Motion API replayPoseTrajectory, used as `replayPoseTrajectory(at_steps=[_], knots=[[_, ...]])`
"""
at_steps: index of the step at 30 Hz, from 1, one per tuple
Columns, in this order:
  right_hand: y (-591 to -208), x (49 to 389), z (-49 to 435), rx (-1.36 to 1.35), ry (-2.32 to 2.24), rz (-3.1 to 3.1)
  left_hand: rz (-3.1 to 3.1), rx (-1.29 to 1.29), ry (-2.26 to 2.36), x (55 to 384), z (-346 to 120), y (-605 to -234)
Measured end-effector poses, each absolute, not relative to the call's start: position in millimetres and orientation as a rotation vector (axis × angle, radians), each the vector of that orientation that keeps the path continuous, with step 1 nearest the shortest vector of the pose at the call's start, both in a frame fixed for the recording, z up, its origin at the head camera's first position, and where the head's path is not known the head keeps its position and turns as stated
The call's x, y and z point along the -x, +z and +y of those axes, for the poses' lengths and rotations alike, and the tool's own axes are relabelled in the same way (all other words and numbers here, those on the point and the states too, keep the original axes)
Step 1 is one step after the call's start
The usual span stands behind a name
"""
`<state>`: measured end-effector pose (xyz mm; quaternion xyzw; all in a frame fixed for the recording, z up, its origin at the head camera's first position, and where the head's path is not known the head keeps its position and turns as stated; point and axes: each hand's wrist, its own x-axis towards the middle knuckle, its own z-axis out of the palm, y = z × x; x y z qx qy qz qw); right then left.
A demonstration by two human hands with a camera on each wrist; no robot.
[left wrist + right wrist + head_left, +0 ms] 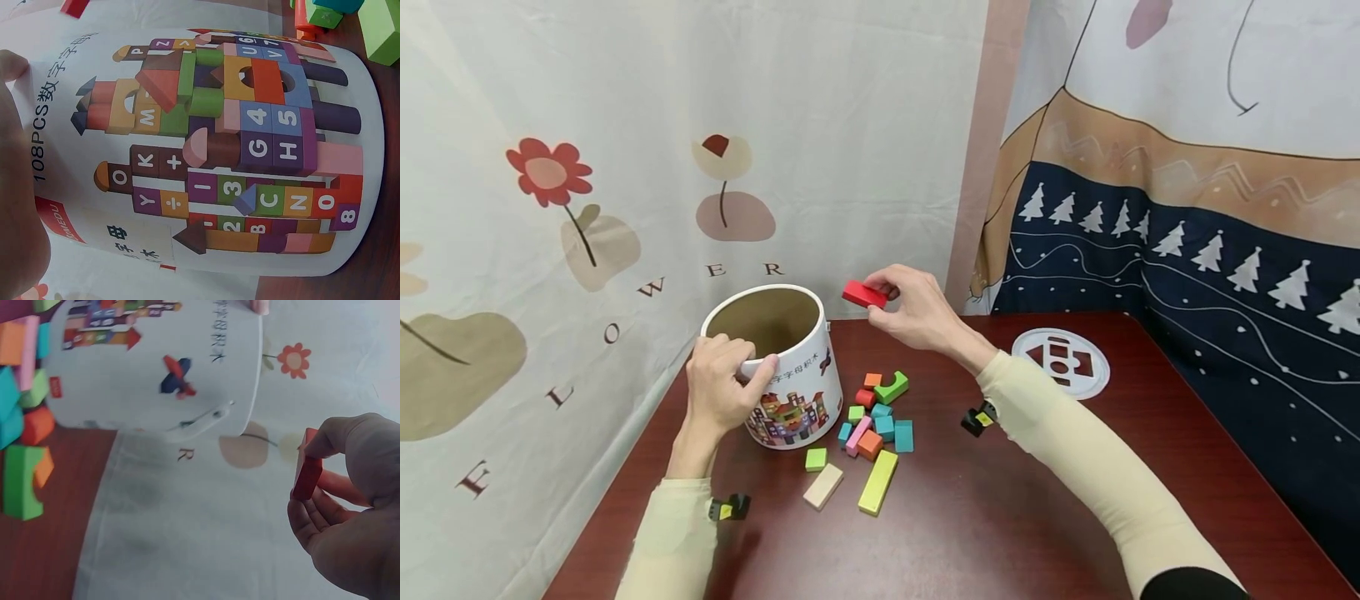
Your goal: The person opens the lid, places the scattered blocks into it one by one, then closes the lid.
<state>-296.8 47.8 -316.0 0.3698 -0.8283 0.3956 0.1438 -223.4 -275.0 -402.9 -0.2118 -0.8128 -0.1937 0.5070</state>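
Observation:
A white bucket (831, 392) printed with colourful building blocks stands at the left of the table. My left hand (721, 383) grips its near rim, fingers over the edge and thumb along the outside. Between the thumb and fingers of my right hand (917, 307) is a red rectangular block (863, 294), held in the air just right of the bucket's mouth. The right wrist view shows the same red block (307, 467) pinched near one end. Below it, beside the bucket, lies a loose group of blocks, among them a green arch block (892, 388) and a long yellow block (878, 483).
A round white lid (1093, 371) with shaped cut-outs lies at the table's right, past my right forearm. A beige block (823, 487) and a light green block (816, 459) sit in front of the bucket. Printed curtains (865, 167) hang behind the dark red table (1000, 517).

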Motion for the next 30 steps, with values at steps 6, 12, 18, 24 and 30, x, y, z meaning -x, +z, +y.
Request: replayPoseTrajectory(at_steps=[6,12,18,24,30], knots=[[-301,296,19,-1.137,1.14,-2.4,-1.962,0.513,-0.465,223,-275,-402],[-294,297,-11,-1.228,1.098,-2.437,-1.967,0.51,-0.459,223,-276,-402],[-292,300,-40,-1.283,1.037,-2.476,-1.973,0.503,-0.457,223,-277,-402],[-295,305,-59,-1.315,0.965,-2.521,-1.972,0.502,-0.465,222,-276,-403],[-299,307,-66,-1.307,0.942,-2.545,-1.969,0.507,-0.463,222,-276,-401]])
